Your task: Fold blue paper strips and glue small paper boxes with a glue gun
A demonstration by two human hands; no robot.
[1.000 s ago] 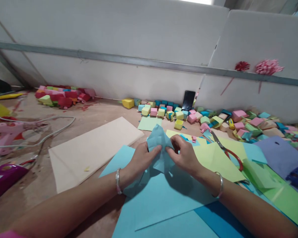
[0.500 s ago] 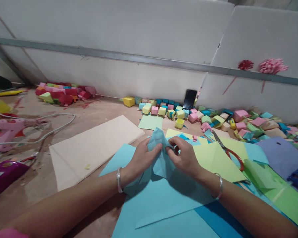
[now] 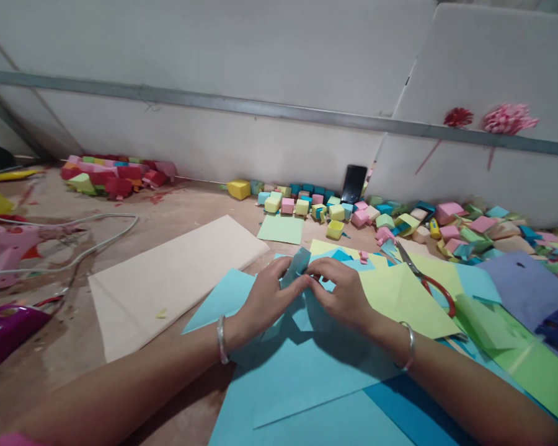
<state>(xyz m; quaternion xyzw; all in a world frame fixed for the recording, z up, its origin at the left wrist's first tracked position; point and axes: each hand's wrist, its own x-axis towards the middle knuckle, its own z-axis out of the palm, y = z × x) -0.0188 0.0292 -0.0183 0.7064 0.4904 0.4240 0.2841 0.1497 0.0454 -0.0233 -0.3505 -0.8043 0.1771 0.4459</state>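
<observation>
A small piece of light blue paper [image 3: 299, 263], creased and folded, is held up between my two hands. My left hand [image 3: 272, 294] grips it from the left, its thumb pointing right across the paper. From the right, my right hand [image 3: 339, 290] pinches the same piece, and both thumb tips meet at its middle. The fingers partly hide the paper, so its full shape cannot be made out. Under both hands lie large light blue sheets [image 3: 316, 378], with a darker blue sheet [image 3: 411, 409] below them on the right.
A cream sheet [image 3: 177, 279] lies on the left, near a pink glue gun [image 3: 9, 248] and a purple tool [image 3: 12, 331]. Red-handled scissors [image 3: 416, 269] rest on yellow paper at the right. Small paper boxes [image 3: 302, 207] and a phone [image 3: 354, 184] line the wall.
The blue paper has been turned and bent between my fingers, and less of it shows now. My hands have come closer together, thumbs touching.
</observation>
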